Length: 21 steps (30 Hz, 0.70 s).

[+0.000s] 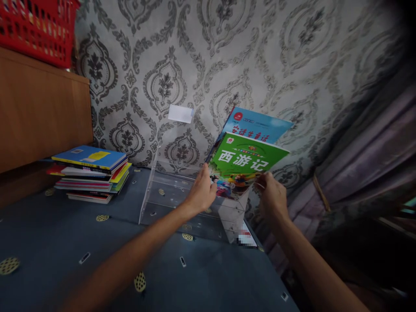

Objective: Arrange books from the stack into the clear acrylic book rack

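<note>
A green book (247,158) with white characters on its cover is held tilted between my two hands. My left hand (203,190) grips its left edge, thumb on the front. On the lower right edge, my right hand (273,195) is closed with curled fingers. Behind the green book, a blue book (260,123) with red characters shows its upper part; what supports it is hidden. Below and behind both stands a clear acrylic rack (175,201) with stepped tiers, and the green book overlaps its right end.
On the left, a stack of several books (94,173) lies beside a wooden cabinet (42,108). A red plastic basket (39,34) sits on the cabinet. Patterned wallpaper (165,82) rises behind the rack, and a curtain (325,186) hangs at the right. Blue patterned cloth (113,255) covers the surface.
</note>
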Available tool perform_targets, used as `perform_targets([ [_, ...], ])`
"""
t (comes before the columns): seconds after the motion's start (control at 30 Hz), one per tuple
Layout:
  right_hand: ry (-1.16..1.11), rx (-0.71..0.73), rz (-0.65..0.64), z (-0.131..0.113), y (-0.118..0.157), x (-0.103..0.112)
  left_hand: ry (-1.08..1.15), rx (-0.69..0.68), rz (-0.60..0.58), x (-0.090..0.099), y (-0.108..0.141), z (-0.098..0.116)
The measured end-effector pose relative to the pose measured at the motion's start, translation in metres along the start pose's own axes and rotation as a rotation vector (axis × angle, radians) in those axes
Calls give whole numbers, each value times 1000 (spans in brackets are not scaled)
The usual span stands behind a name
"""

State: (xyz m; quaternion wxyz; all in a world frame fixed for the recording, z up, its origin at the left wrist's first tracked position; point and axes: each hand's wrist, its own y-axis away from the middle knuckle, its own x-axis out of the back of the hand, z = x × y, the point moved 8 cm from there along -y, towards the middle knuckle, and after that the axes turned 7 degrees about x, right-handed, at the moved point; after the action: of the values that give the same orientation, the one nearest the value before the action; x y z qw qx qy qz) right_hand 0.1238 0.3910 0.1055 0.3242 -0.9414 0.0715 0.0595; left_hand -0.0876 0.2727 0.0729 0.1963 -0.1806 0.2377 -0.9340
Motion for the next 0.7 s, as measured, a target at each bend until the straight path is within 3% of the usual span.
perform_targets([
  [0.7, 101, 0, -76, 15, -4, 1, 60, -24, -4, -4, -2, -6],
])
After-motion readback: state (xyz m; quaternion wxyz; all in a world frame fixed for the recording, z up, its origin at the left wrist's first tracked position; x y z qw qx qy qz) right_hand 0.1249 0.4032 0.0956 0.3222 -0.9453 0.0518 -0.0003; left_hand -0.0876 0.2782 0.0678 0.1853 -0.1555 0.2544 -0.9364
